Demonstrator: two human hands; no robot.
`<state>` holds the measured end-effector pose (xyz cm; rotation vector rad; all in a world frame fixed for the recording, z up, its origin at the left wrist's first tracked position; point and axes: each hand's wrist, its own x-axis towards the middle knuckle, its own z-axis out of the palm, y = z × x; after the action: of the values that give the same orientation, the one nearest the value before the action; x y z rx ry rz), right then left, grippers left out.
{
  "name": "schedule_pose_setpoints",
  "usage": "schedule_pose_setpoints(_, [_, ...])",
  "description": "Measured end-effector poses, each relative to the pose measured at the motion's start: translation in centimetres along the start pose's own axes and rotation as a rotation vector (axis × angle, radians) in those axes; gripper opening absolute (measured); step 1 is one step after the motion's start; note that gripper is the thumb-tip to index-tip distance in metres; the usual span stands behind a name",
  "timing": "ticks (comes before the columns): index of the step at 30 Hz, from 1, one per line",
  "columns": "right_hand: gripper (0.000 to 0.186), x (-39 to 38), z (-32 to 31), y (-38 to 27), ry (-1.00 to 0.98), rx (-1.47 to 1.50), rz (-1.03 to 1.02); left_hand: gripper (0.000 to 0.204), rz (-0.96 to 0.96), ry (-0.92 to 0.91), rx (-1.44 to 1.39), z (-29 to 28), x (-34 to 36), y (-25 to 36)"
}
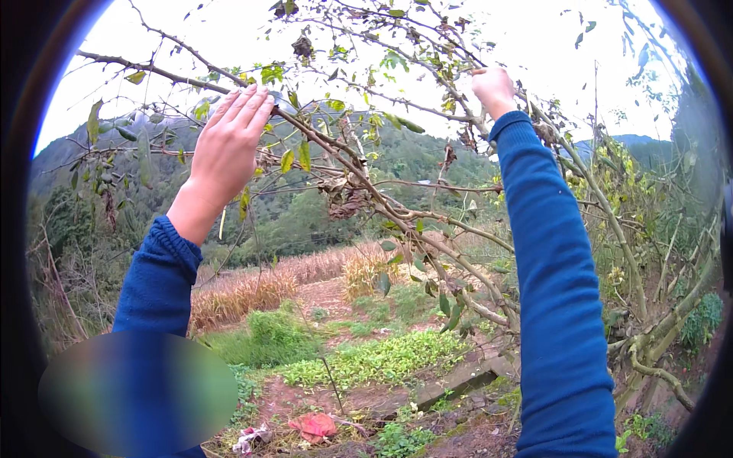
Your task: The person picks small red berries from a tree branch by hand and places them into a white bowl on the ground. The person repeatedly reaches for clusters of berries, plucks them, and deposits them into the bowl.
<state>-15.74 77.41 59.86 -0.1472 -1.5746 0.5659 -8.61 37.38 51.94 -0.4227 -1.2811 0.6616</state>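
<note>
A brown, woody branch (324, 140), probably stiff, best held where leafless, is overlaid by the left hand (229, 141), grip hidden; the right hand (494, 89) is clenched, contents unseen.

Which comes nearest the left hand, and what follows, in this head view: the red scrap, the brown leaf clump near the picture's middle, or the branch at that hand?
1. Branch: right at the left hand.
2. Brown leaf clump: lower, to the hand's right.
3. Red scrap: far below, on the ground.
</note>
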Motion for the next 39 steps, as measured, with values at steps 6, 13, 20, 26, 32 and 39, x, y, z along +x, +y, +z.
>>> schedule_pose_setpoints(6, [0.029, 1.7, 4.9, -0.2, -0.084, -0.083, -0.19, 0.045, 0.003, 0.001, -0.002, 0.4, -0.5, 0.1])
schedule_pose_setpoints(13, [0.028, 4.3, 9.0, -0.6, -0.132, -0.226, -0.333, 0.044, -0.01, 0.003, -0.024, 1.3, -0.8, -0.3])
schedule_pose_setpoints(20, [0.027, 4.5, 10.4, 0.9, -0.263, -0.331, -0.332, 0.048, -0.012, -0.004, -0.054, 1.3, -1.1, -0.3])
schedule_pose_setpoints(26, [0.026, 5.2, 11.2, 0.7, -0.235, -0.336, -0.288, 0.047, 0.012, -0.019, -0.064, 0.7, -0.8, -0.7])
schedule_pose_setpoints(32, [0.025, 5.7, 11.7, 0.3, -0.302, -0.326, -0.287, 0.046, 0.024, -0.038, -0.063, 0.5, -1.1, -0.9])
schedule_pose_setpoints(39, [0.027, 4.8, 12.6, -0.9, -0.215, -0.317, -0.298, 0.048, 0.022, -0.103, -0.06, -1.2, -1.9, -0.8])
